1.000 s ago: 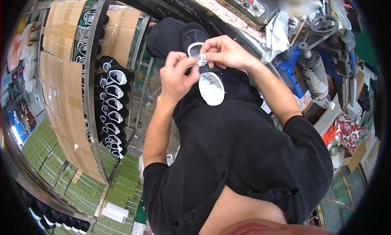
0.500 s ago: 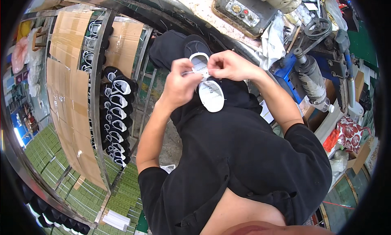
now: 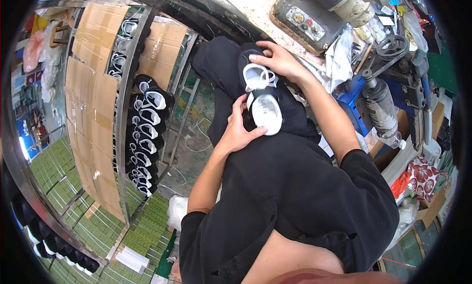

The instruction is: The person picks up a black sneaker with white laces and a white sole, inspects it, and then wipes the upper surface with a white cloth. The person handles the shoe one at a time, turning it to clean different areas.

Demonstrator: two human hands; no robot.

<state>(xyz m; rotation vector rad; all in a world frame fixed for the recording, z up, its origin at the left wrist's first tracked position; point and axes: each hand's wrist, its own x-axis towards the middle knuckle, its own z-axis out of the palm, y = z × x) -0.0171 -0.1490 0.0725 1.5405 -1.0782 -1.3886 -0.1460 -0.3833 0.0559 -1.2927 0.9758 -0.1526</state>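
Observation:
On my black-clad lap lies a black shoe (image 3: 250, 98) with a white insole (image 3: 267, 112) and white lining. A thin white lace or cord (image 3: 271, 78) loops across its opening. My left hand (image 3: 237, 132) grips the heel end, thumb on the insole's near edge and fingers along the left side. At the toe end, my right hand (image 3: 278, 62) clasps the dark upper, its thumb over the top near the opening. Some right fingertips are hidden behind the shoe.
A metal rack (image 3: 129, 112) with cardboard panels (image 3: 93, 131) and several black-and-white shoes (image 3: 147, 131) stands at the left. A workbench with a grey control box (image 3: 302, 21) lies ahead. Machine parts (image 3: 381, 107) and a plastic bottle (image 3: 393, 140) are at the right.
Both hands have let go of the white lace they were pinching. My left hand has moved down to the heel end, my right hand up to the toe. The view has shifted slightly.

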